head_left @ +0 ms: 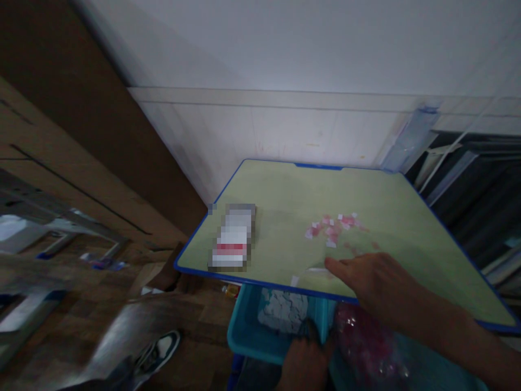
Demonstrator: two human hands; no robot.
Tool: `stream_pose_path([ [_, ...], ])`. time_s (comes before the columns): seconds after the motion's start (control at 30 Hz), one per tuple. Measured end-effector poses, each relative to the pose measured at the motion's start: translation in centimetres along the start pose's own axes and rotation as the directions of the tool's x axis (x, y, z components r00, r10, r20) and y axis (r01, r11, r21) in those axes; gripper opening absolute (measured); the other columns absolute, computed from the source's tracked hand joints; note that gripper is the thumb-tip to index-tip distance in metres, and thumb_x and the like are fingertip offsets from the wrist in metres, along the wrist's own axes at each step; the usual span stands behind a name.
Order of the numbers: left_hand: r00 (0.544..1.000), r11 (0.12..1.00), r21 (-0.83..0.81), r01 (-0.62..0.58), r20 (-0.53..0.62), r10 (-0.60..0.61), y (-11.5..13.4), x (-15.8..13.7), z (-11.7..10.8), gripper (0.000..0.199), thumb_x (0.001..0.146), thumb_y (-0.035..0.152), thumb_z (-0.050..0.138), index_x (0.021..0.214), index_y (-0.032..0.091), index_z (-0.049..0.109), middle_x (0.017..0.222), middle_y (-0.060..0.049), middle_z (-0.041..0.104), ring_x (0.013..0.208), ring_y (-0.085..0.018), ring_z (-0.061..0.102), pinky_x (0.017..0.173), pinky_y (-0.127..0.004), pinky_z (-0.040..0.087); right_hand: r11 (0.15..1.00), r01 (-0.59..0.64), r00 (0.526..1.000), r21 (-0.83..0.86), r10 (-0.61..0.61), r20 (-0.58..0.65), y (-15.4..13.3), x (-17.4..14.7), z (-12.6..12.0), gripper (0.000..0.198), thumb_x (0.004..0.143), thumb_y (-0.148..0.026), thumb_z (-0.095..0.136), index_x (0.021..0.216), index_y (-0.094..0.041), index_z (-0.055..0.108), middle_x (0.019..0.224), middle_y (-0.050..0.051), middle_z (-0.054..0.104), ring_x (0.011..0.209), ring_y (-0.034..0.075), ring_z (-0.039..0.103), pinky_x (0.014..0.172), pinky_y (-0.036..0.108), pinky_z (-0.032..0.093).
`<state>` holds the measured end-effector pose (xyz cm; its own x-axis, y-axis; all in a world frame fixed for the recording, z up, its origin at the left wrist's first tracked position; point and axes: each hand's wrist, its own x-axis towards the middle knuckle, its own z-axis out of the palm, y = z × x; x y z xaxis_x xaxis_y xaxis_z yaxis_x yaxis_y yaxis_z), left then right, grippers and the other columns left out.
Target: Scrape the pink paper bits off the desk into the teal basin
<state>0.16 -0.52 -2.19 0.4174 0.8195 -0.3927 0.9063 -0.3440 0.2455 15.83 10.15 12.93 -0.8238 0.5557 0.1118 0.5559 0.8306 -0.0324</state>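
My right hand rests low over the front right of a pale green board table with a blue rim. Its fingers are drawn together at the edge of a thin, see-through sheet or film; exactly what they pinch is unclear. Just beyond lie several pink petal-like pieces with small white tabs. Below the table edge, my left hand reaches to a teal basin that holds many small white pieces. Its fingertips are dark and blurred, so their grip is hidden.
A phone-like pixelated object lies on the table's left. Beside the basin sits a shiny bag with dark pink contents. A clear plastic container stands behind the table, near dark stacked items. Cardboard stands left; a shoe is below.
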Motion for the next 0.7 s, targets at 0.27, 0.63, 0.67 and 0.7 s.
stream_pose_path([
  [0.27, 0.998, 1.0, 0.013, -0.009, -0.062, 0.009, -0.1, -0.1, 0.9, 0.053, 0.092, 0.021, 0.033, 0.142, 0.038, 0.033, 0.114, -0.018, 0.063, 0.077, -0.026, 0.069, 0.064, -0.037, 0.057, 0.995, 0.087, 0.992, 0.053, -0.081, -0.094, -1.2, 1.0, 0.9, 0.043, 0.089, -0.013, 0.045, 0.132, -0.017, 0.04, 0.095, 0.005, 0.068, 0.082, 0.017, 0.06, 0.073, 0.033, 0.043],
  [0.63, 0.997, 1.0, 0.004, -0.003, -0.081, 0.003, -0.3, 0.1, 1.0, 0.052, 0.092, 0.023, 0.035, 0.14, 0.041, 0.034, 0.121, -0.02, 0.059, 0.08, -0.027, 0.069, 0.065, -0.037, 0.056, 0.997, -0.069, 0.996, 0.027, 0.067, 0.063, 0.1, 0.3, -0.5, 0.037, 0.08, -0.005, 0.047, 0.111, -0.024, 0.055, 0.08, 0.001, 0.069, 0.07, 0.016, 0.062, 0.059, 0.029, 0.039],
  [0.67, 0.998, 1.0, -0.007, 0.0, -0.07, 0.0, -0.3, 0.1, 0.9, 0.052, 0.091, 0.023, 0.034, 0.14, 0.042, 0.034, 0.122, -0.021, 0.058, 0.08, -0.027, 0.069, 0.065, -0.037, 0.056, 0.997, -0.079, 0.994, 0.016, 0.078, 0.071, 0.9, -0.3, -0.5, 0.038, 0.08, -0.005, 0.047, 0.111, -0.024, 0.056, 0.082, 0.001, 0.069, 0.07, 0.016, 0.063, 0.06, 0.029, 0.04],
  [0.7, 0.998, 1.0, -0.014, 0.009, -0.061, -0.01, -0.2, 0.1, 0.8, 0.053, 0.091, 0.022, 0.034, 0.14, 0.042, 0.034, 0.123, -0.021, 0.058, 0.08, -0.027, 0.069, 0.066, -0.037, 0.056, 0.997, -0.078, 0.995, 0.016, 0.077, 0.07, 1.7, -0.9, -0.4, 0.039, 0.081, -0.006, 0.047, 0.113, -0.025, 0.056, 0.086, 0.001, 0.07, 0.073, 0.016, 0.064, 0.062, 0.029, 0.041],
])
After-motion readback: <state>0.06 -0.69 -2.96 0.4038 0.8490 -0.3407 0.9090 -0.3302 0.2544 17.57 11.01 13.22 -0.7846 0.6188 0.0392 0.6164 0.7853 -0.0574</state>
